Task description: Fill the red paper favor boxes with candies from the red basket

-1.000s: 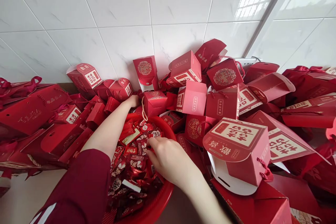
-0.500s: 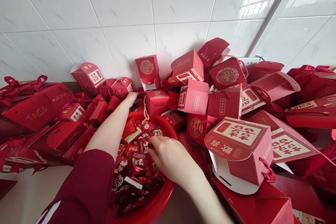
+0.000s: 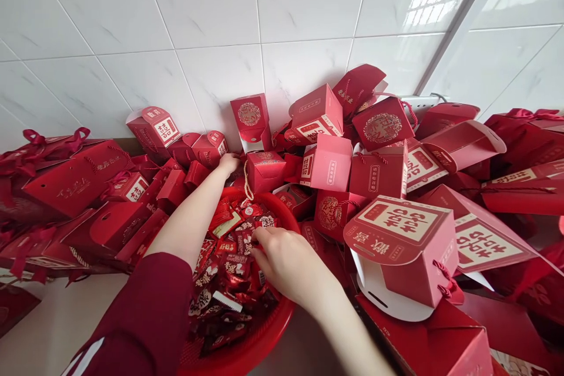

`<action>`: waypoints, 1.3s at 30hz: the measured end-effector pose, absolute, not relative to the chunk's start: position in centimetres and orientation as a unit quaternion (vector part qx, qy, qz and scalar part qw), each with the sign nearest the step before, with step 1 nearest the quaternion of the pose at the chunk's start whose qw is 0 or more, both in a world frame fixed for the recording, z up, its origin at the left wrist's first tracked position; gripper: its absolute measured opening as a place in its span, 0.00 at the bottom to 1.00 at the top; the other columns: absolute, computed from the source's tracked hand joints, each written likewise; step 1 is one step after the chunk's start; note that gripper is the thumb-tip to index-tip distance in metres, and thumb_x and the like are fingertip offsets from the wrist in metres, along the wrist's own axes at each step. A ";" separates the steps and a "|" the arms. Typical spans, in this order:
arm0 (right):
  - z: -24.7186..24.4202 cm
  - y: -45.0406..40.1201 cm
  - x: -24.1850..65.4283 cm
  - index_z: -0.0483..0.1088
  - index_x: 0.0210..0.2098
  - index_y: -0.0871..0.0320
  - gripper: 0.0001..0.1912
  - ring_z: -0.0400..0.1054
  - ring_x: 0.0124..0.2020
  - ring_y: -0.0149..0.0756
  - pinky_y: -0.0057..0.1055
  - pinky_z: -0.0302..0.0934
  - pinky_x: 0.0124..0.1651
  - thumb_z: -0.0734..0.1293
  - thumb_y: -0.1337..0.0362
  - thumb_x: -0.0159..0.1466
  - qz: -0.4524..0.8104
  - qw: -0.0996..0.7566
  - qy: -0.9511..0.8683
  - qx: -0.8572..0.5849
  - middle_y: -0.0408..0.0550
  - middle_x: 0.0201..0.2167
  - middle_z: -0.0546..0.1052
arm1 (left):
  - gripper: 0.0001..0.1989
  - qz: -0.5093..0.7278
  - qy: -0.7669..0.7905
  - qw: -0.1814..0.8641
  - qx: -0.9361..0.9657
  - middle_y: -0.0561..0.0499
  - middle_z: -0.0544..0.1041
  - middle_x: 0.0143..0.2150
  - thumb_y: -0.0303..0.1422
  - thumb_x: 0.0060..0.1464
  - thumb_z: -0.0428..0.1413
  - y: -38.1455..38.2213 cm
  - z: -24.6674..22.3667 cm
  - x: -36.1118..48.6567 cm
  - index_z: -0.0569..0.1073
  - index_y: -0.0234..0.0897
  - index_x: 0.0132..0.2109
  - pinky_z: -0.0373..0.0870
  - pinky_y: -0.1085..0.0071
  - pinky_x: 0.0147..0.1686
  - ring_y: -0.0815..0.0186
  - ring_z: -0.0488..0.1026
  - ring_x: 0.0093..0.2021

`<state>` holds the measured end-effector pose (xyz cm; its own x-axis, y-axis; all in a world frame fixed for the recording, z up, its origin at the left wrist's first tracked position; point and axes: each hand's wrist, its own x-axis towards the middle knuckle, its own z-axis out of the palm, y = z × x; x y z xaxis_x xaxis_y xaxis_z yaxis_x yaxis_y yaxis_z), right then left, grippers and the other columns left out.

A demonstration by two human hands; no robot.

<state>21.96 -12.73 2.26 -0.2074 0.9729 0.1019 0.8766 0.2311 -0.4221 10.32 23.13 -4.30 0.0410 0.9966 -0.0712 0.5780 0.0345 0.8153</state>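
Observation:
A red plastic basket [image 3: 282, 329] full of small wrapped candies [image 3: 235, 264] stands in front of me. My right hand [image 3: 282, 258] is over its right side, fingers curled down among the wrappers. Whatever those fingers hold is hidden. My left arm stretches across the basket, and my left hand [image 3: 230, 164] is beyond the far rim, among small red gift boxes. Its fingers are mostly out of sight. Nearest to it are a small red box [image 3: 209, 148] on the left and a red box with a twisted cord handle [image 3: 265, 170] on the right.
Red gift boxes are heaped on both sides, including a large pink-red box [image 3: 405, 247] on the right and a larger red box [image 3: 83, 176] on the left. A white tiled wall [image 3: 220, 0] stands behind. A power strip [image 3: 423, 101] lies at the back right.
The view has shifted slightly, so things at the left appear a little further right. My left hand remains among the far boxes and my right hand over the candies.

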 end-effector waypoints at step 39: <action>2.8 -13.4 21.7 0.70 0.42 0.58 0.07 0.76 0.40 0.41 0.31 0.62 0.37 0.61 0.64 0.71 0.131 0.158 -0.766 -0.609 0.50 0.39 0.79 | 0.64 0.518 0.556 0.070 0.646 0.29 0.66 0.61 0.40 0.42 0.71 19.8 3.8 19.4 0.39 0.37 0.75 0.63 0.45 0.61 0.35 0.66 0.62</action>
<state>21.74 -13.39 2.75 -0.2079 0.9747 0.0822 0.8918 0.2234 -0.3934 19.43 19.82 3.76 -0.1543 0.7908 0.5923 0.6460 -0.3728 0.6661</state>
